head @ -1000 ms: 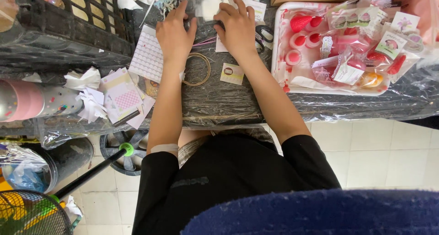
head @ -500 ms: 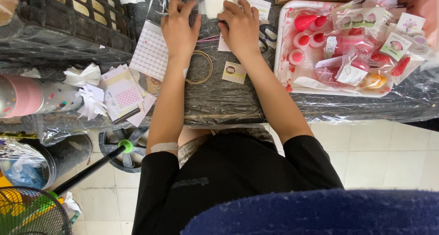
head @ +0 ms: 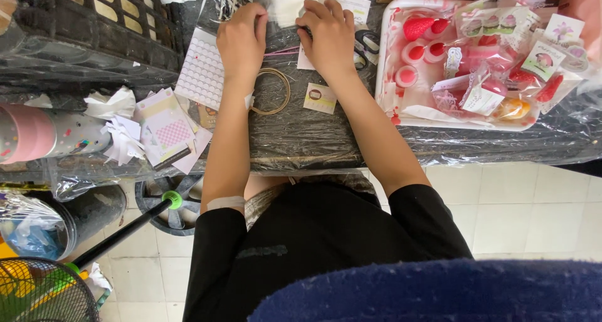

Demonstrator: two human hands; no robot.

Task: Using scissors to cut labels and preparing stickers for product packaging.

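Observation:
Both of my hands reach across a black table covered in plastic sheet (head: 313, 140). My left hand (head: 241, 38) and my right hand (head: 329, 33) have curled fingers pinching a clear plastic packet (head: 285, 8) with something white inside, held between them at the far edge. Thin pink strands (head: 282, 50) run between my hands just below it. A thin brown ring (head: 276, 91) lies beside my left wrist. A small square label (head: 320, 99) lies by my right forearm. A white dotted sticker sheet (head: 200, 68) sits to the left of my left hand.
A white tray (head: 401, 112) of red and pink wrapped items stands at the right. Scissors (head: 365, 46) lie beside my right hand. A black crate (head: 94, 27) is at the left, with paper scraps (head: 163, 127) and a pink roll (head: 31, 134). A fan (head: 37, 290) stands on the tiled floor.
Both hands have moved a little farther across the table and closed in on the packet between them.

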